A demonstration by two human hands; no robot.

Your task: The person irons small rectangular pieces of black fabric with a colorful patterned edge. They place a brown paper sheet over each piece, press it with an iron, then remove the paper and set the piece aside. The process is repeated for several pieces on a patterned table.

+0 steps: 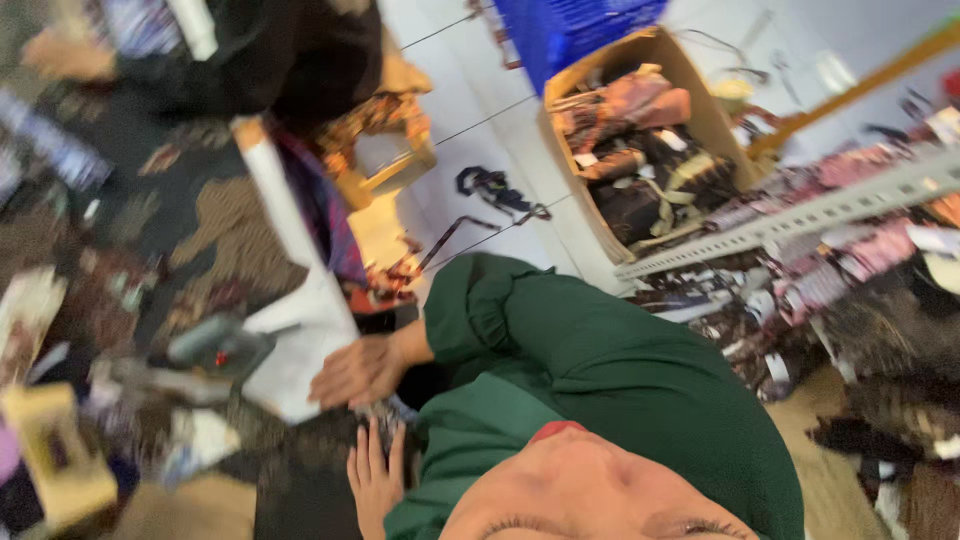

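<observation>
White sheet point(300, 350), lengthwise up-down, hand point(360, 372) flat

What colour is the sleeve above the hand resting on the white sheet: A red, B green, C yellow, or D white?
B: the sleeve bunched above the hand lying on the white sheet is dark green.

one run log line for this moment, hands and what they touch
left hand: flat on dark fabric | right hand: flat on white sheet edge | nothing gripped | view blurred
</observation>
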